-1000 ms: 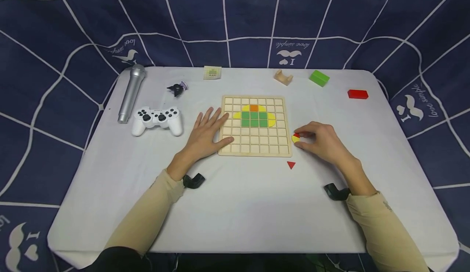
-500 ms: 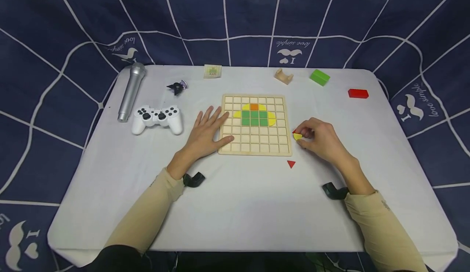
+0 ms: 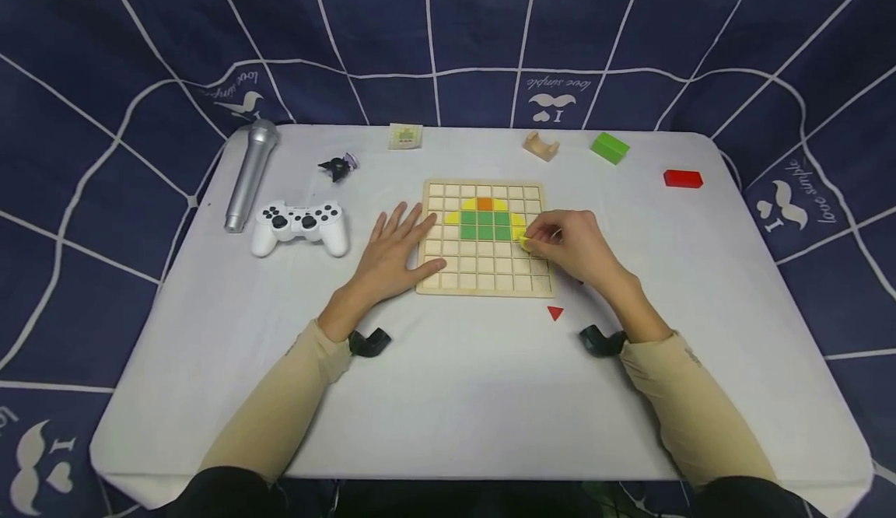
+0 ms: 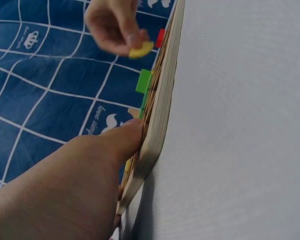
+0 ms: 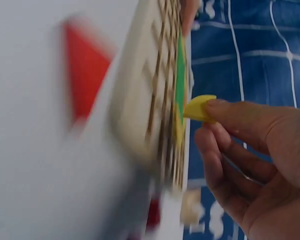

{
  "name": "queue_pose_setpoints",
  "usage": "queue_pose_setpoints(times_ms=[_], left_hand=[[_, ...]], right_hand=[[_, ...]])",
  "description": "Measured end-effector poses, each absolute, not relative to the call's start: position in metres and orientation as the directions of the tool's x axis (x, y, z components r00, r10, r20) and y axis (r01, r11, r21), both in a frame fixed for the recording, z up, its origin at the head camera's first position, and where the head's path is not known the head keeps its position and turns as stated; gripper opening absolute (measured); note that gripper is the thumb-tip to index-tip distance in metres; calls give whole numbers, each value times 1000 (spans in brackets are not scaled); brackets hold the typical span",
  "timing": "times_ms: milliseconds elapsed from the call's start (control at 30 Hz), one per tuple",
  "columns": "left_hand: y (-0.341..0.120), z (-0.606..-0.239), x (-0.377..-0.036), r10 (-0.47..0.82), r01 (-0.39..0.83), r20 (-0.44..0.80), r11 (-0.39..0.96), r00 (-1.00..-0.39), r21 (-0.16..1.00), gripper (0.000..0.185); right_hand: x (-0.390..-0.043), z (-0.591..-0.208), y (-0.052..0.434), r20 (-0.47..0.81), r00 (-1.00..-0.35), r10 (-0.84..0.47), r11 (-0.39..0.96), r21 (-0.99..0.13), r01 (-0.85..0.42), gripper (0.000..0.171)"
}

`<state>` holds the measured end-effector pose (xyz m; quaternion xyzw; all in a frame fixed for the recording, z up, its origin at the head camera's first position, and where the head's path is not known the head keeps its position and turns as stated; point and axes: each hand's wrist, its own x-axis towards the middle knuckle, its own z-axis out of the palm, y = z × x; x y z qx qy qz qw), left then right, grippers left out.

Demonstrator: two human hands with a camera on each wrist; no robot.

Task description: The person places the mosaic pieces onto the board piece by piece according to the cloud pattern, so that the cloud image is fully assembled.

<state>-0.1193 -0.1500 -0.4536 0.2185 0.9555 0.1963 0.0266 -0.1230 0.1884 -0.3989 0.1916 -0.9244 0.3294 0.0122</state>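
Note:
A wooden grid board (image 3: 483,285) lies mid-table with yellow, green and orange tiles (image 3: 484,222) set in its upper rows. My left hand (image 3: 393,255) rests flat on the board's left edge, fingers spread, thumb against the rim (image 4: 155,130). My right hand (image 3: 570,242) hovers over the board's right side and pinches a small yellow quarter-round piece (image 3: 523,242) (image 5: 199,108) (image 4: 141,49) just below the yellow tile at the right of the pattern. A red triangle (image 3: 555,313) (image 5: 85,75) lies on the cloth below the board.
A white game controller (image 3: 299,227) and a silver microphone (image 3: 250,174) lie to the left. A small dark toy (image 3: 337,166), a card (image 3: 405,136), a wooden arch block (image 3: 540,146), a green block (image 3: 609,148) and a red block (image 3: 682,179) sit along the far side.
My right hand picked up the yellow piece from the cloth right of the board and carried it left over the board. The left hand stayed still.

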Motion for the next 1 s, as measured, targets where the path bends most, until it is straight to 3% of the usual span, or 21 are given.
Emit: queue_pose_setpoints(times_ms=[467,1000], left_hand=[[-151,-454,-118,435,422,61,817,-898,391,87],[-151,-455,-121,436,419,44,828,-899,372,88]], right_hand=[[-164,-398,89,142,-885,-443,636,-647,-421,5],[-166,-415,76,176,-887,-427,669,-598,-441,5]])
